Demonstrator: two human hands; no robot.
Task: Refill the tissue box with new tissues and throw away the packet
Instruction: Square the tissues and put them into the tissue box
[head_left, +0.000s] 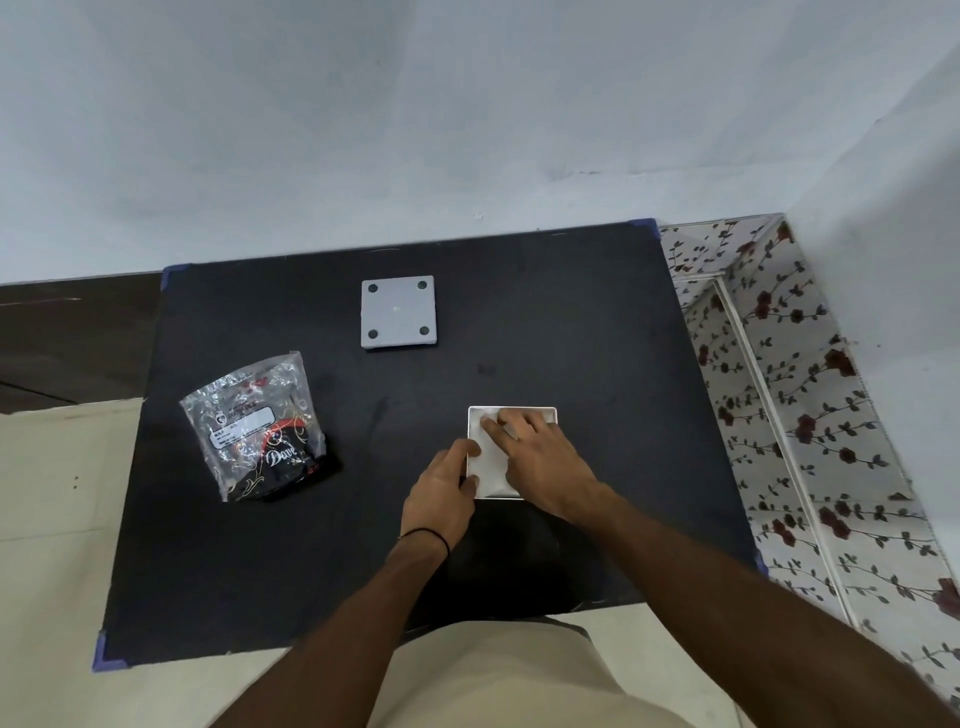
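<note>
A square white tissue box (540, 415) stands open on the black table (597, 338), with white tissues (491, 462) inside it. My left hand (441, 493) grips the box's left wall. My right hand (540, 457) lies flat on the tissues, fingers spread and pressing down into the box. The box's grey base lid (398, 312) with round dark feet lies upside down farther back on the table. A crumpled clear plastic packet (257, 421) with black and red print lies at the left, apart from both hands.
The table sits against a pale wall, with blue tape on its corners. A floral-patterned surface (810, 415) runs along the right side. Pale floor tiles (57, 519) lie to the left.
</note>
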